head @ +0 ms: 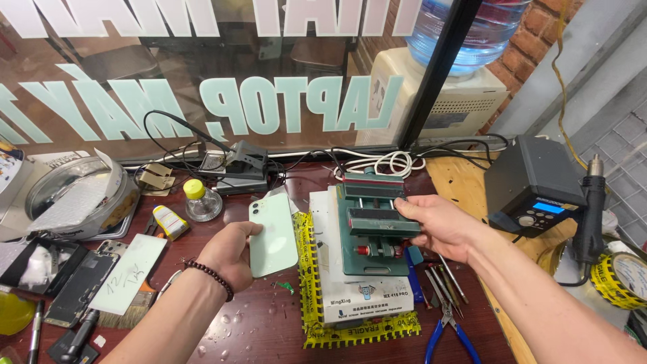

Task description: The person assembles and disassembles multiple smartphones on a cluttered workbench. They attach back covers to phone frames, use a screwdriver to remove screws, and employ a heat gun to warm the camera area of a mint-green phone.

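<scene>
The dark red-brown wooden workbench (269, 330) carries the work; wet drops lie on it near my left wrist; at its middle stands the green metal clamping fixture (373, 226), seated on a white slab with yellow tape banding (311, 283) beneath it. The fixture's rails run away from me, with a dark sliding jaw across them.

My right hand (435, 226) is closed on the right end of that sliding jaw, thumb on top, fingers wrapped under; I judge the step in hand to be setting the opening of the fixture to suit the phone. To do this well I would draw the slide evenly, keeping it square to the rails, so it does not bind; I would open it just wider than the phone, no more.

My left hand (232, 253) is clamped on the pale green smartphone (273, 232), back face up, held by its lower left edge just left of the fixture and clear of the bench; it is tilted slightly. I would keep it level and away from the wet drops; I would lower it flat between the jaws, not edge first, as glass may chip on metal.

Small items: blue-handled pliers (450, 334) and slim metal tweezers (445, 280) lie right of the fixture, close to my forearm; a sweep of the arm could scatter them.
</scene>
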